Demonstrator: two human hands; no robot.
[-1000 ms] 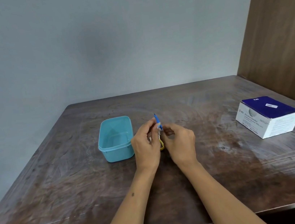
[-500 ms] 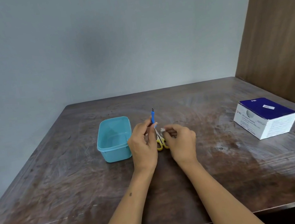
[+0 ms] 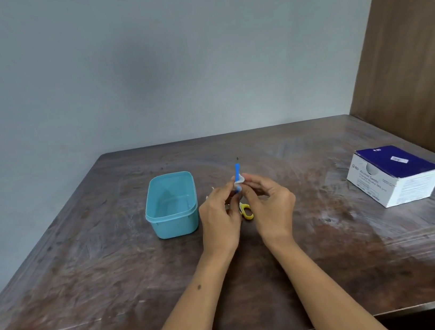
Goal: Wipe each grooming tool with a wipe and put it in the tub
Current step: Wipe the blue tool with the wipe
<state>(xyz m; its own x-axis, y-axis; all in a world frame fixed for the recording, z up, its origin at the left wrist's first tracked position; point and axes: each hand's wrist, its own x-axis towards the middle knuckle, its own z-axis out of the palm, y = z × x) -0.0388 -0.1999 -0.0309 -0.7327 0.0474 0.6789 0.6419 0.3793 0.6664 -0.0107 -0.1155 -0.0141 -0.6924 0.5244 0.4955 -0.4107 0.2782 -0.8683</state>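
Hands (image 3: 219, 215) (image 3: 271, 209) pinch a wipe (image 3: 239, 180) round a blue tool (image 3: 237, 171) — tub (image 3: 174, 227) empty, scissors (image 3: 246, 211) unwiped, it seems.

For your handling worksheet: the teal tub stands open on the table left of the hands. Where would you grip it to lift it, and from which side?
Probably grip the teal tub across its narrow width, under the protruding rim, coming from above. It stands upright and looks empty, with both long walls clear.

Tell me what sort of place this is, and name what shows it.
Probably a plain room at home or a simple work corner, not a salon: a worn wooden table against a bare pale wall, a wood panel on the right, and only a teal tub and swab box set out.
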